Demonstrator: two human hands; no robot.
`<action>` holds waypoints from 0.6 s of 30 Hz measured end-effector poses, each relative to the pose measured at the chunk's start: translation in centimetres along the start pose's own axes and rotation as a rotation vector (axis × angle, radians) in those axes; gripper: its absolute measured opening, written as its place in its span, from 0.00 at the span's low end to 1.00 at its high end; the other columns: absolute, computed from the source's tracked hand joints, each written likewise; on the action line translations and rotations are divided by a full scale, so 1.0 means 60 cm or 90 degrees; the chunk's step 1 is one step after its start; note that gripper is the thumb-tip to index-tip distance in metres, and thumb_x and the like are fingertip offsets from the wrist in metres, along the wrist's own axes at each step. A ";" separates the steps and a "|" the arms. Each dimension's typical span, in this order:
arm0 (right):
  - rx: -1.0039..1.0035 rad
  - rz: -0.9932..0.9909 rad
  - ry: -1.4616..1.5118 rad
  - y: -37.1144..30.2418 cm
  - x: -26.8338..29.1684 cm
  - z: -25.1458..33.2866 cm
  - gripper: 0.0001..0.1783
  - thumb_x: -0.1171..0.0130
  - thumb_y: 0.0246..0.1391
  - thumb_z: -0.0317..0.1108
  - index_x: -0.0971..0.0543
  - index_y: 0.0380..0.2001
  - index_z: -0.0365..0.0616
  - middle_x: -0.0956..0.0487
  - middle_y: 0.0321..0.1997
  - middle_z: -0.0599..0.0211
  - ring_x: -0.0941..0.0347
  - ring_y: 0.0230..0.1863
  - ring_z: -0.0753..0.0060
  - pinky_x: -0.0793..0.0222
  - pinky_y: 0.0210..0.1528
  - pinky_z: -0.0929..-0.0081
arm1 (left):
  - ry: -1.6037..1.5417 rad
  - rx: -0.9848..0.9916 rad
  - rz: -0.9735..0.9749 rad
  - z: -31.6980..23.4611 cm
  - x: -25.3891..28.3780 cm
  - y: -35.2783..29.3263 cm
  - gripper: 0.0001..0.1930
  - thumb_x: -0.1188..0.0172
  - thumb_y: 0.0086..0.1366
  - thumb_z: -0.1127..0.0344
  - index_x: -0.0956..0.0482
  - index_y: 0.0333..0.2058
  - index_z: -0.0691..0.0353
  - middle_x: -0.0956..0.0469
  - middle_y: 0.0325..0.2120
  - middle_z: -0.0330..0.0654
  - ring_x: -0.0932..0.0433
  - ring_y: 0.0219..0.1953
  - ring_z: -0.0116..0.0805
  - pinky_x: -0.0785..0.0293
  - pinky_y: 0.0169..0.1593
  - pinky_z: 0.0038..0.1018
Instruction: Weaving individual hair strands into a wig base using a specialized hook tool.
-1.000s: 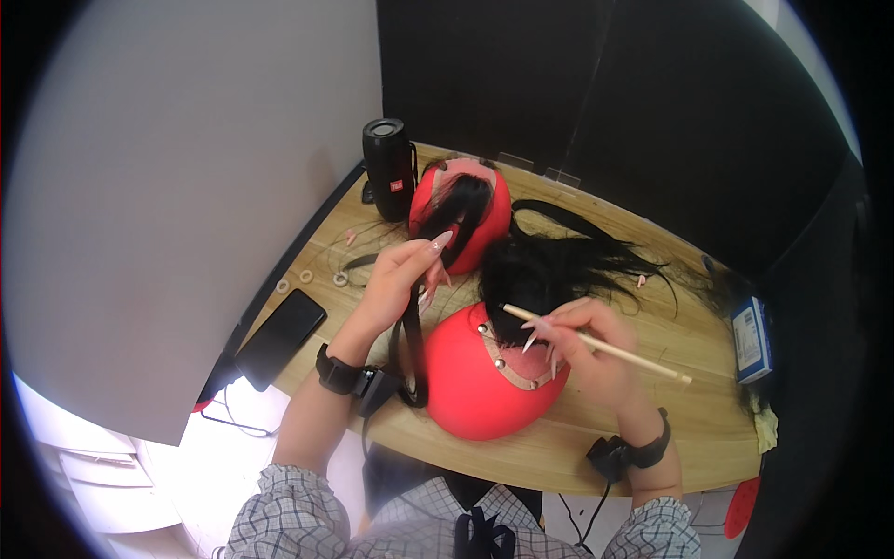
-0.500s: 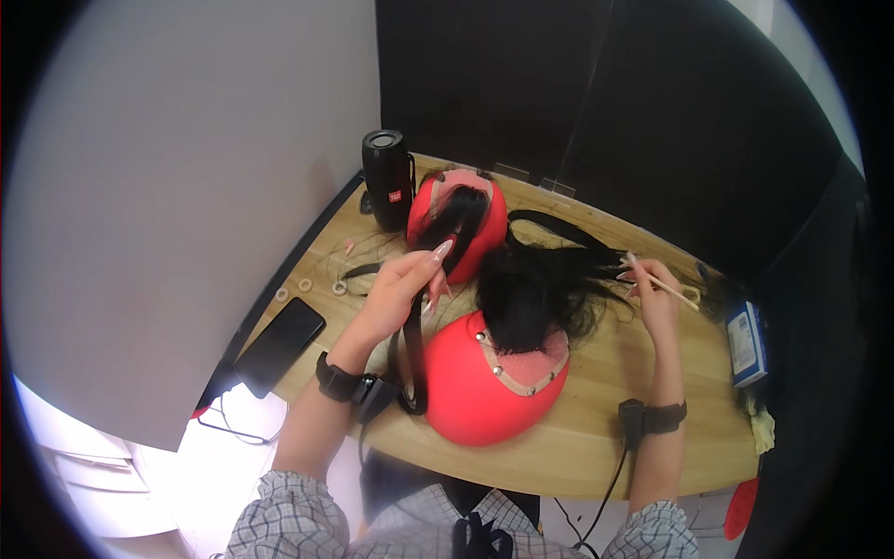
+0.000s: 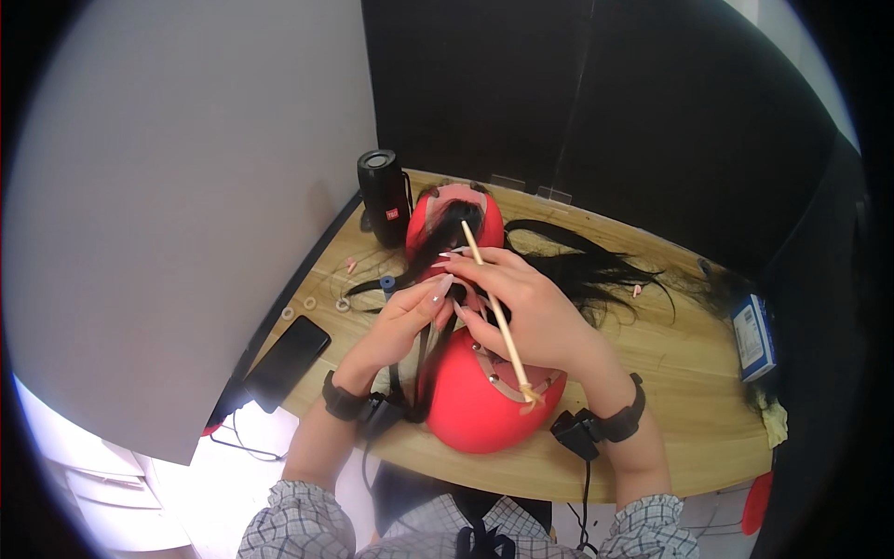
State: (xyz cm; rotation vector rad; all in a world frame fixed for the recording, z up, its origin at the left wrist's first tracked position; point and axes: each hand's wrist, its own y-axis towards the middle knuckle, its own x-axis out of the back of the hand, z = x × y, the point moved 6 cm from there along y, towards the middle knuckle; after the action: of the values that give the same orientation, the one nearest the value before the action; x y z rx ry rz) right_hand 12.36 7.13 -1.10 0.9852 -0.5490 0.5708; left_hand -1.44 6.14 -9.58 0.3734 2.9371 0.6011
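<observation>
Two red rounded head forms with pale mesh patches stand on the desk, the near one [image 3: 480, 410] in front of the far one [image 3: 494, 228]. Over the gap between them, both my hands meet at a lock of black hair [image 3: 457, 291]. My left hand [image 3: 399, 323] is closed, pinching that lock. Held across my right hand [image 3: 540, 303] is a thin pale wooden stick [image 3: 503, 321], while its fingertips touch the same hair. My right hand hides part of the near form's patch. Long black hair [image 3: 596, 256] spreads over the desk to the right.
A black cylindrical speaker [image 3: 385, 200] stands at the back left, by the grey partition [image 3: 233, 186]. Nearby lie a dark phone [image 3: 287, 363] and several small rings [image 3: 310, 304]. At the right edge are a blue-and-white box [image 3: 752, 337] and a yellowish cloth [image 3: 773, 421].
My right hand has come in from the right with the stick and joined my left hand. The hair it drew out to the right now lies on the desk.
</observation>
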 end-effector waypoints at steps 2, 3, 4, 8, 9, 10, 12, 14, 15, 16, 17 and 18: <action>0.057 -0.003 -0.037 0.006 -0.012 -0.009 0.18 0.38 0.46 0.29 0.22 0.43 0.41 0.24 0.44 0.54 0.27 0.44 0.53 0.29 0.46 0.64 | -0.005 0.004 -0.011 0.010 0.013 -0.002 0.19 0.61 0.74 0.56 0.28 0.41 0.66 0.36 0.26 0.34 0.39 0.29 0.21 0.40 0.39 0.18; 0.112 -0.007 -0.075 0.008 -0.015 -0.006 0.16 0.40 0.47 0.28 0.22 0.42 0.40 0.24 0.42 0.54 0.26 0.42 0.52 0.28 0.44 0.64 | 0.005 -0.011 0.004 0.007 0.016 0.000 0.18 0.61 0.74 0.57 0.28 0.43 0.66 0.37 0.26 0.33 0.40 0.28 0.21 0.41 0.38 0.18; 0.112 -0.006 -0.073 0.010 -0.016 -0.010 0.16 0.40 0.47 0.28 0.22 0.42 0.40 0.24 0.42 0.54 0.26 0.42 0.52 0.28 0.44 0.64 | 0.014 -0.025 0.018 0.004 0.016 0.000 0.18 0.61 0.74 0.57 0.28 0.46 0.66 0.38 0.25 0.32 0.41 0.28 0.20 0.41 0.37 0.17; 0.074 -0.058 -0.042 0.016 -0.001 -0.035 0.12 0.41 0.49 0.27 0.21 0.39 0.41 0.22 0.37 0.55 0.25 0.38 0.52 0.28 0.41 0.64 | -0.013 -0.036 0.003 -0.004 0.005 0.005 0.19 0.61 0.73 0.58 0.29 0.48 0.68 0.34 0.34 0.36 0.41 0.27 0.20 0.40 0.37 0.17; 0.063 -0.073 -0.036 0.017 0.006 -0.042 0.11 0.41 0.49 0.27 0.21 0.39 0.41 0.22 0.35 0.55 0.25 0.37 0.52 0.28 0.40 0.64 | -0.006 -0.086 -0.003 -0.009 0.008 0.008 0.19 0.60 0.73 0.59 0.29 0.48 0.69 0.35 0.41 0.38 0.38 0.30 0.21 0.40 0.37 0.18; 0.024 -0.084 -0.019 0.017 0.014 -0.050 0.10 0.41 0.50 0.27 0.20 0.38 0.41 0.22 0.34 0.55 0.25 0.36 0.53 0.29 0.39 0.66 | 0.000 -0.138 -0.007 -0.016 0.010 0.010 0.18 0.59 0.73 0.60 0.30 0.48 0.70 0.37 0.48 0.40 0.35 0.33 0.22 0.39 0.37 0.19; -0.012 -0.087 0.006 0.016 0.019 -0.068 0.10 0.41 0.50 0.27 0.20 0.37 0.40 0.21 0.33 0.54 0.25 0.36 0.54 0.29 0.39 0.67 | -0.014 -0.133 -0.039 -0.027 0.019 0.005 0.20 0.58 0.72 0.59 0.32 0.51 0.69 0.43 0.55 0.43 0.36 0.45 0.25 0.40 0.49 0.26; -0.069 -0.079 0.053 0.016 0.018 -0.091 0.09 0.41 0.51 0.27 0.20 0.36 0.39 0.21 0.31 0.54 0.24 0.35 0.56 0.30 0.38 0.68 | -0.034 -0.191 -0.070 -0.031 0.034 0.004 0.20 0.59 0.71 0.56 0.27 0.45 0.68 0.42 0.58 0.46 0.44 0.59 0.31 0.37 0.53 0.30; -0.067 -0.078 0.053 0.016 0.021 -0.098 0.09 0.41 0.51 0.27 0.20 0.36 0.39 0.21 0.31 0.54 0.24 0.35 0.56 0.30 0.38 0.68 | -0.043 -0.221 -0.085 -0.033 0.041 0.003 0.21 0.60 0.71 0.55 0.24 0.41 0.68 0.41 0.60 0.47 0.48 0.66 0.33 0.35 0.55 0.32; -0.121 -0.012 0.051 0.013 0.017 -0.115 0.09 0.42 0.52 0.27 0.20 0.38 0.39 0.21 0.31 0.57 0.24 0.35 0.64 0.30 0.40 0.72 | -0.149 -0.230 -0.037 -0.039 0.040 0.000 0.22 0.62 0.72 0.54 0.25 0.31 0.64 0.36 0.57 0.49 0.52 0.68 0.35 0.34 0.52 0.30; -0.175 0.054 0.048 0.008 0.013 -0.131 0.10 0.42 0.54 0.26 0.20 0.40 0.40 0.20 0.32 0.60 0.24 0.35 0.73 0.30 0.41 0.77 | -0.204 -0.234 -0.011 -0.041 0.040 -0.002 0.24 0.63 0.72 0.54 0.26 0.25 0.63 0.34 0.55 0.51 0.54 0.68 0.36 0.34 0.51 0.29; -0.197 0.063 0.025 0.003 0.018 -0.140 0.10 0.41 0.54 0.29 0.19 0.40 0.40 0.20 0.33 0.63 0.24 0.36 0.76 0.30 0.43 0.78 | -0.259 -0.237 0.014 -0.043 0.040 -0.003 0.27 0.64 0.72 0.53 0.26 0.20 0.61 0.32 0.54 0.52 0.56 0.69 0.37 0.34 0.50 0.28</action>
State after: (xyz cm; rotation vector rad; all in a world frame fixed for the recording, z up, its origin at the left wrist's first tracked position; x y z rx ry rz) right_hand 14.43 14.82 -4.04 0.6548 -0.6328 0.5723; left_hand -4.20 5.66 -7.44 0.4245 2.3777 0.9288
